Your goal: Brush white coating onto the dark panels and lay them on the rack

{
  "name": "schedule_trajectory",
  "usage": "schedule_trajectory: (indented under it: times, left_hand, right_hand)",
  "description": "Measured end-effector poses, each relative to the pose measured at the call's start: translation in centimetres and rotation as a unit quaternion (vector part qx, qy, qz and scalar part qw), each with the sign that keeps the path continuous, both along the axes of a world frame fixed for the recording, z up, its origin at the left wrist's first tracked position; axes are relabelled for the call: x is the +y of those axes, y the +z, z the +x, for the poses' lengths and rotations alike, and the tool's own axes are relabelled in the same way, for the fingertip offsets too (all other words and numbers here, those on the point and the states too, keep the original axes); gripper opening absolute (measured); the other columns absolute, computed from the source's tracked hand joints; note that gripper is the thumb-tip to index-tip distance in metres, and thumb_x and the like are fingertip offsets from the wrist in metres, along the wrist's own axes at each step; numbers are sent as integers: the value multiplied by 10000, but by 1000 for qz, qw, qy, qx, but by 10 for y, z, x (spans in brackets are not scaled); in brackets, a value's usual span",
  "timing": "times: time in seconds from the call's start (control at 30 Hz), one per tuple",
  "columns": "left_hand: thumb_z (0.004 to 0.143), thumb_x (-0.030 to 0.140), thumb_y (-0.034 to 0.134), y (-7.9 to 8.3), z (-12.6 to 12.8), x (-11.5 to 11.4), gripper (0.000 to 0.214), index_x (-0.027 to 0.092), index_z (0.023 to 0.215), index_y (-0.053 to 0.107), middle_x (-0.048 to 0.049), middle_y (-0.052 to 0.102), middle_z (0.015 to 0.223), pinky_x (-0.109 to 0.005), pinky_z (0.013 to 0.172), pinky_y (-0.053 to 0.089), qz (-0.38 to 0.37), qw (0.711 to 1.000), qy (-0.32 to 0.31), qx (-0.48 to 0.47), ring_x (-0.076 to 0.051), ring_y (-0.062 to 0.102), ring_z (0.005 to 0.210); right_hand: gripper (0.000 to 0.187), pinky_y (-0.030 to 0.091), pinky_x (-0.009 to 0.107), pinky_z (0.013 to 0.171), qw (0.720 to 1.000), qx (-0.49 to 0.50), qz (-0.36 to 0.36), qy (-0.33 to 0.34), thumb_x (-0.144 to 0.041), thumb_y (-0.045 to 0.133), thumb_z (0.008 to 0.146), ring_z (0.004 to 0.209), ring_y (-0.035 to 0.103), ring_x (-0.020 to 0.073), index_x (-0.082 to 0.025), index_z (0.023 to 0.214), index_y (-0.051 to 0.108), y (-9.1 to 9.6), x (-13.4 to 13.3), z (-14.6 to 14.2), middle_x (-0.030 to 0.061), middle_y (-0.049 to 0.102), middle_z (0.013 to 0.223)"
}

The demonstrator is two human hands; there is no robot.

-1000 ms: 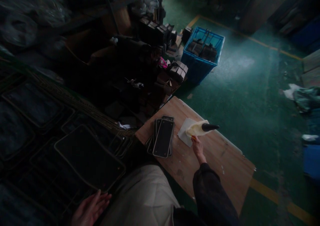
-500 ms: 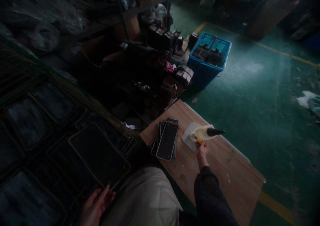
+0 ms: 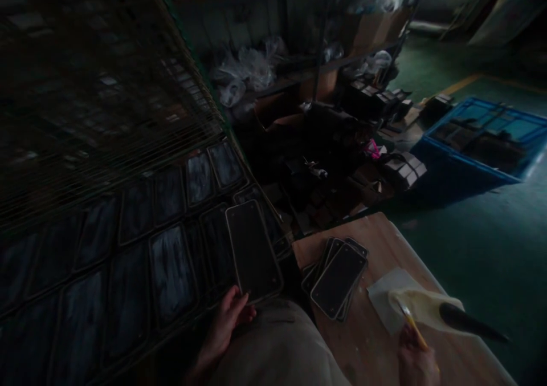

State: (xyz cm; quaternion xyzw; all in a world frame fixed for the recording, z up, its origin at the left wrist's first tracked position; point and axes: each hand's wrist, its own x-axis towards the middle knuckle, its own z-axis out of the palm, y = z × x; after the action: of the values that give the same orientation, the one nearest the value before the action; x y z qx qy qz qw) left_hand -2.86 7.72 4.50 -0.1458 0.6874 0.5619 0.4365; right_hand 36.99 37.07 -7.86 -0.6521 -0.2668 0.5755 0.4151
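Note:
My left hand (image 3: 226, 326) grips the lower edge of a dark rectangular panel (image 3: 252, 249) with rounded corners and a pale rim, tilted above the rack. My right hand (image 3: 417, 358) is closed round a brush (image 3: 413, 324) with a yellow handle. The brush tip is at the opening of a cream-coloured container (image 3: 429, 307) with a long black nozzle, lying on its side. Under the container is a pale sheet (image 3: 382, 295). Several similar panels (image 3: 339, 283) are piled unevenly on the wooden board (image 3: 384, 232), left of the sheet.
Left of me, rows of dark panels with streaky, shiny faces (image 3: 171, 272) lie on a mesh rack (image 3: 192, 66). Beyond the board stand a blue crate (image 3: 465, 163) with dark items and a bundle of grey blocks (image 3: 404, 169). A shelf behind holds plastic bags (image 3: 252, 66).
The view has swung left, so the board and crate appear farther right. My left hand still holds the panel, now seen more upright. The brush remains in my right hand by the container.

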Motion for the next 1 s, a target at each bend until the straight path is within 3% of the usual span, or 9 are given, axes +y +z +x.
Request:
schedule_trajectory:
  times: [0.07,0.13,0.2,0.3,0.4,0.53,0.63,0.77,1.0]
  left_hand:
    - [650,479,786,-1,-3,-3,604,186,1087,489,2,672,705,-243,534,525,-1,1000,-9,10,-171,682,596]
    - [660,490,764,-2,-6,-5,597,185,1096,493,5,670,698,-234,520,508,5,1000,-14,21,-162,672,586]
    - [655,497,755,-3,-10,-6,596,182,1089,494,12,663,688,-234,507,497,8,999,-14,31,-156,660,567]
    - [613,519,765,-7,-16,-7,615,183,1053,498,21,653,694,-236,482,485,8,999,-4,41,-147,642,530]
    - [553,567,775,-9,-20,-8,618,182,956,506,29,632,660,-232,451,468,17,999,-4,39,-145,626,494]
    - [559,593,757,-6,-26,-11,547,190,807,481,33,599,588,-224,452,472,27,999,-19,13,-149,627,499]
    - [621,545,741,-5,-28,-16,468,185,782,490,26,604,577,-212,477,484,30,999,-24,7,-147,639,536]
    - [682,492,717,-12,-30,-23,389,174,782,516,17,615,600,-210,483,485,52,998,-25,11,-147,647,547]
    - [766,477,645,-24,-33,-31,326,180,796,512,2,629,550,-198,480,465,79,995,-49,21,-136,624,509]
  right_hand:
    - [100,543,251,425,996,50,-37,-68,-309,481,742,464,623,146,-237,692,528,11,12,-24,-3,599,622]
    - [111,566,193,502,983,120,-82,-113,-218,501,771,569,668,116,-213,776,612,30,24,-60,9,660,708]
    - [87,586,183,571,979,165,-76,-86,-224,558,797,651,688,110,-198,823,636,56,33,-106,5,691,771]
    - [187,590,193,634,974,219,-50,25,-302,719,745,668,678,104,-188,875,648,101,28,-181,-18,694,770]
    - [339,548,170,551,956,238,-46,167,-389,790,700,606,647,98,-176,928,658,141,6,-248,-28,672,710]
    - [383,553,236,626,915,172,72,358,-468,678,827,670,658,131,-165,1059,648,180,-27,-314,16,683,788]
    - [383,539,263,596,859,83,181,471,-491,584,891,667,665,164,-170,1097,624,201,-39,-351,44,695,808]
    - [366,547,263,625,772,7,273,574,-483,507,934,700,675,177,-176,1110,599,216,-40,-395,44,686,784]
    - [300,512,232,660,574,-140,466,658,-369,447,975,760,688,169,-196,1170,596,215,-28,-449,45,703,875]
